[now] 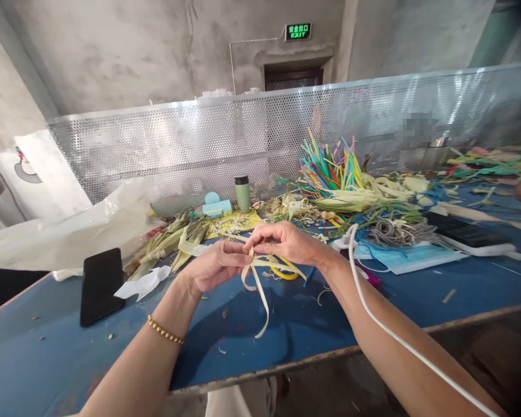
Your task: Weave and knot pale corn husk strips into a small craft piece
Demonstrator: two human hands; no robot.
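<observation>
Above the middle of the blue table, my left hand (219, 263) and my right hand (284, 242) meet at the fingertips. Both are closed in a pinch on pale corn husk strips (261, 298). Loose ends of the strips curl down below my fingers, and one sticks out to the right under my right hand. The exact spot where the strips cross is partly hidden by my fingers. Behind the strips, on the table, lies a yellow ring-shaped thing (285, 273). A bundle of dry corn husks (165, 240) rests beyond my left hand.
A black phone (101, 286) and crumpled white paper (143, 282) lie left on the blue table (125, 353). Behind stand a green bottle (243, 196) and colourful pipe cleaners (330, 165). Right are grey cord (397, 229), a blue mask (410, 258) and another phone (466, 229). A white cable (367, 310) crosses my right forearm.
</observation>
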